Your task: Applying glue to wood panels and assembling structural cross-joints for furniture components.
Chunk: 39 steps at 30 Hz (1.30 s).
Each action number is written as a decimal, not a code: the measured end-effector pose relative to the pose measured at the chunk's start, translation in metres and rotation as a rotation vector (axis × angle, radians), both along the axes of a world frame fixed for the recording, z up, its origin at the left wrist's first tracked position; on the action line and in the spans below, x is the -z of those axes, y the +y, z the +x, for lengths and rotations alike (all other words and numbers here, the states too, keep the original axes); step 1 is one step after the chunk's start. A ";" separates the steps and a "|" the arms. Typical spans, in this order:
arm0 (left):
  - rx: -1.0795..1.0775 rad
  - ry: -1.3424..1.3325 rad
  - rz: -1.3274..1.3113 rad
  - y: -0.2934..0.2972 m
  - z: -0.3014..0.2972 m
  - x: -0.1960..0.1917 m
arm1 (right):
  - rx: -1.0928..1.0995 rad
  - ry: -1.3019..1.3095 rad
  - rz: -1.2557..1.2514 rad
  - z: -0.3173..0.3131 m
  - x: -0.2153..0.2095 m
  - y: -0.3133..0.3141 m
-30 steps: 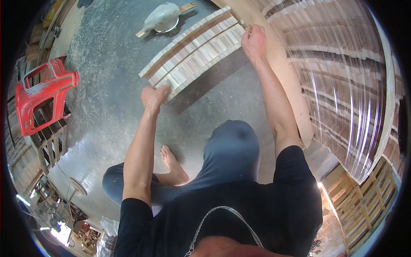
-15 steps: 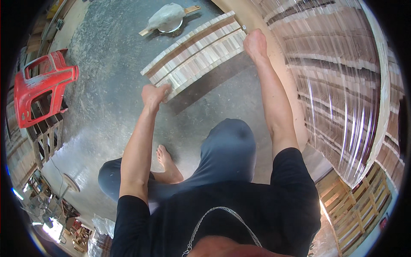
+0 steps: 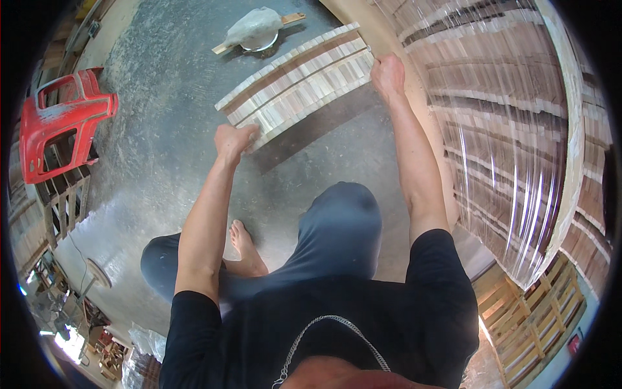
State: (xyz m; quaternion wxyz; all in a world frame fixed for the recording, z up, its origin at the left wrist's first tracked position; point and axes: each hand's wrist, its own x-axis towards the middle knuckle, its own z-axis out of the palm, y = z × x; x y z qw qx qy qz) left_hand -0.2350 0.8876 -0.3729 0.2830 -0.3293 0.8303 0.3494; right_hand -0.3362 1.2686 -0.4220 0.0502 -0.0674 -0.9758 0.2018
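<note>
A long, two-tier row of small pale wooden blocks lies crosswise ahead of me above the grey floor, slanting up to the right. A dark band runs along its near side. My left hand is closed at the row's near left end, its thumb along the corner block and its other fingers mostly out of sight. At the far right end my right hand is closed in a fist-like grip, the fingertips hidden. Both arms reach forward, nearly straight.
Beyond the row, a bulging clear plastic bag sits on a round white container with a wooden board. Tall wrapped stacks of wood rise on the right beside wooden pallets. A red vehicle shell stands on the left.
The view has shifted slightly. My right hand sits a little lower in the picture, and the row's right end has dropped slightly with it. Both hands keep their places at its ends.
</note>
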 end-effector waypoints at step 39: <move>-0.511 0.288 0.453 0.006 0.046 0.026 | -0.163 0.096 0.129 -0.002 -0.002 0.012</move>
